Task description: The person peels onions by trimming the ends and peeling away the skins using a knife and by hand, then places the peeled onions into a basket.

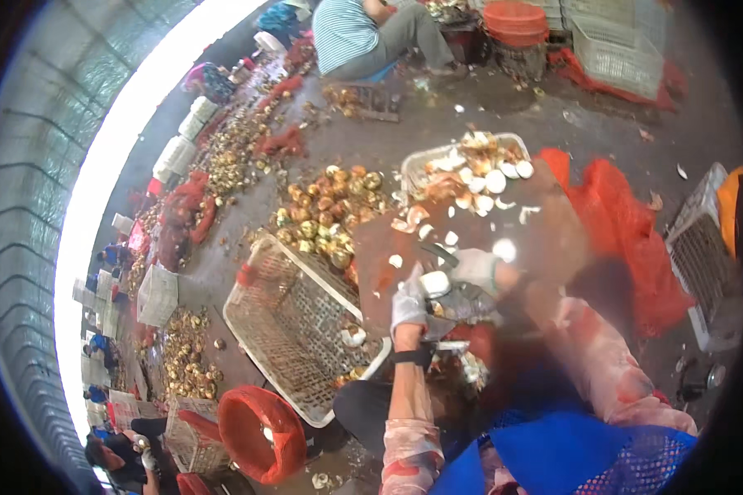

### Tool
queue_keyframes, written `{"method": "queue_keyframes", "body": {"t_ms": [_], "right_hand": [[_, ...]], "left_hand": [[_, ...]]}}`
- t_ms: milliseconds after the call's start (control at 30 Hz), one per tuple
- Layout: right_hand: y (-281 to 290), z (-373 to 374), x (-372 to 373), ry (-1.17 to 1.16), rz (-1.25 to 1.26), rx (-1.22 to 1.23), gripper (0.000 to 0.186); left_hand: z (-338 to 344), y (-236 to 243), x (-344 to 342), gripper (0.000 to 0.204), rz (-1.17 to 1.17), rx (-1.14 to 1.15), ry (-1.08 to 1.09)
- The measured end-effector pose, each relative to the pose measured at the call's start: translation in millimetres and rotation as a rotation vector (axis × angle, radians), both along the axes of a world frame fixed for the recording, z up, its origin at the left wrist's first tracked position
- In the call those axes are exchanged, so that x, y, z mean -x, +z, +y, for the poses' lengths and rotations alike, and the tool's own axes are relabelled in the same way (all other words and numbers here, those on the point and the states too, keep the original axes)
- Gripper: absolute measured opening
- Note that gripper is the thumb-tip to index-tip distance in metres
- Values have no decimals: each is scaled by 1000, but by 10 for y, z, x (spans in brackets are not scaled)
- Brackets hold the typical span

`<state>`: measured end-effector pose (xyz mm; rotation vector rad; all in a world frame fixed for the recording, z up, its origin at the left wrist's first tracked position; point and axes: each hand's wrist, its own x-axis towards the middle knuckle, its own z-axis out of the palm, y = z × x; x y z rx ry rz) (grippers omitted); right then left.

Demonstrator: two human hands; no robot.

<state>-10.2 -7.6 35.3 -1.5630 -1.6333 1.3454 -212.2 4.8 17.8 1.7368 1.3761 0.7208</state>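
Both my hands wear white gloves and meet above a brown board (560, 235) that lies in front of me. My left hand (409, 304) grips a peeled white onion (435, 285), whose round pale side faces up. My right hand (475, 271) is closed just beside it, around what looks like a knife (439, 254) with a dark, narrow shape pointing left. White pieces and brown skins are scattered over the board. At its far edge stands a white tray (408, 170) holding white peeled onions and orange-brown skins.
Unpeeled brown onions (334, 206) are heaped left of the board. A white plastic crate (260, 326) stands nearer, beside a red basin (256, 474). Red netting (619, 223) lies to the right. People (347, 41) sit at the back and along the left, among more heaps and crates.
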Motion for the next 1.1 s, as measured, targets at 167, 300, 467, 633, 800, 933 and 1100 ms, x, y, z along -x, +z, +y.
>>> {"method": "queue_keyframes", "body": {"t_ms": [167, 300, 467, 633, 800, 933, 1100], "right_hand": [[232, -36, -16, -157, 155, 245, 31], [79, 53, 10, -65, 16, 24, 34], [-64, 159, 59, -23, -253, -110, 46], [-506, 369, -292, 26, 10, -31, 42], [-101, 297, -97, 97, -90, 60, 37], [298, 237, 282, 60, -263, 47, 38], [476, -21, 367, -95, -634, 11, 49]], "left_hand": [[-67, 47, 23, 39, 205, -284, -77], [82, 186, -21, 38, 119, -281, -81], [-141, 471, -415, 40, 278, -451, 13], [-87, 464, -474, 36, -117, -107, 23], [-127, 183, -375, 30, -331, -95, 119], [-72, -40, -229, 33, -226, -289, 140], [-85, -122, -216, 35, -136, -336, 83]]}}
